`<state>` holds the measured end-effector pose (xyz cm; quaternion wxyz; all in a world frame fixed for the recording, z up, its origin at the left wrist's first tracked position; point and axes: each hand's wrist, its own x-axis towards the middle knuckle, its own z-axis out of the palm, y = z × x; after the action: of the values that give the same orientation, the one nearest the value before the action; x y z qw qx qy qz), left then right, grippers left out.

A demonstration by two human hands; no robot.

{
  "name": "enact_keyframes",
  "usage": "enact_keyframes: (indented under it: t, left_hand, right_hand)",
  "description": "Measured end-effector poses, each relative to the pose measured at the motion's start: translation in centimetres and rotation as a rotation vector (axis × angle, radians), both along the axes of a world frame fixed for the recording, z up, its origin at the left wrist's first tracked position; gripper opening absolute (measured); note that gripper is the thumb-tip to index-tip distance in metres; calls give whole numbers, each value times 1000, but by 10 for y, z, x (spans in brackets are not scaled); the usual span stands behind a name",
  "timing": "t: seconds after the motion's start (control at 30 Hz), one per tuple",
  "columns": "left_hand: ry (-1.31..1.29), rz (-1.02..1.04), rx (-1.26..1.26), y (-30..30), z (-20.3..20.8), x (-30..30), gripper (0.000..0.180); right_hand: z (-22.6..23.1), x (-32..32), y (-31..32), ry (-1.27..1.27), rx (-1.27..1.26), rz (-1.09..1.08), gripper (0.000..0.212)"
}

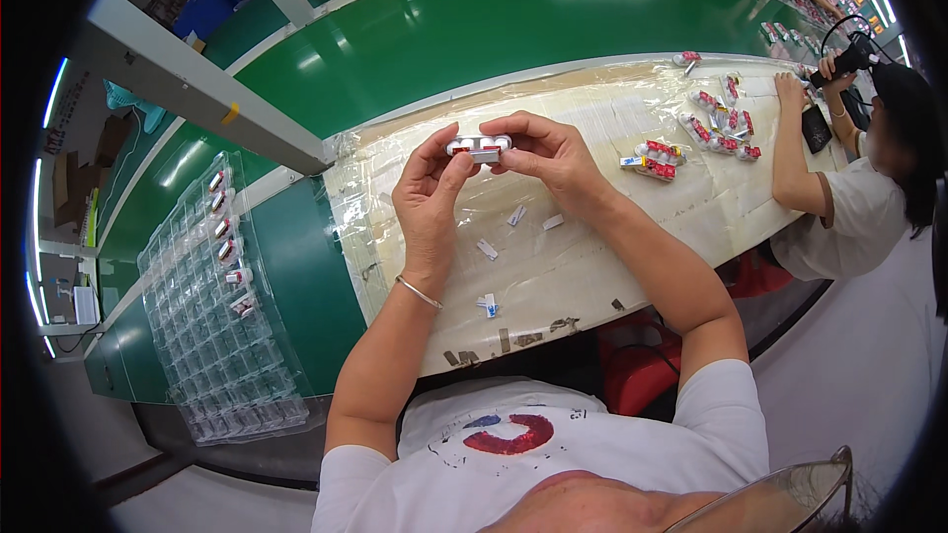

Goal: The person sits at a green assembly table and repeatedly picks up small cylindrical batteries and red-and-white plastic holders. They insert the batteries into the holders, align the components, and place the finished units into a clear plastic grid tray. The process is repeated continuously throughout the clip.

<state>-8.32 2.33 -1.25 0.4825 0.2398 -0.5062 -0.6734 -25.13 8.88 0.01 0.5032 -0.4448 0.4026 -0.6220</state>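
Observation:
Between both hands, above the table, is a small red-and-white pack with rounded white parts and a greyish strip along its near side. My left hand is closed on its left end, thumb and fingers pinching it. On the right end, my right hand grips in the same way, its thumb near the strip. The fingers hide part of the pack. Just below the hands lie several small white slips, some with blue marks, on the film-covered tabletop.
At left, a clear compartmented plastic tray holds several red-and-white packs along one edge. More packs are heaped at the right. A co-worker sits beyond them, holding a black device. A green conveyor belt and a metal post stand behind.

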Motion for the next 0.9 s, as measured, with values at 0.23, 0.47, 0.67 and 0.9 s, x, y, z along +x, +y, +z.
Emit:
enact_keyframes:
  t: [0.23,0.47,0.67,0.9]
  left_hand:
    - [-14,-6,-18,1,-1,2,23]
    - [-34,7,-5,2,2,1,23]
    - [-65,4,29,0,1,3,24]
    - [57,-64,73,-3,1,3,28]
  right_hand:
    - [-2,1,-1,-13,3,-13,35]
    - [-3,1,-2,-22,-9,-14,35]
    - [-5,1,-3,-50,14,-23,36]
    - [-7,-2,-3,-40,24,-7,35]
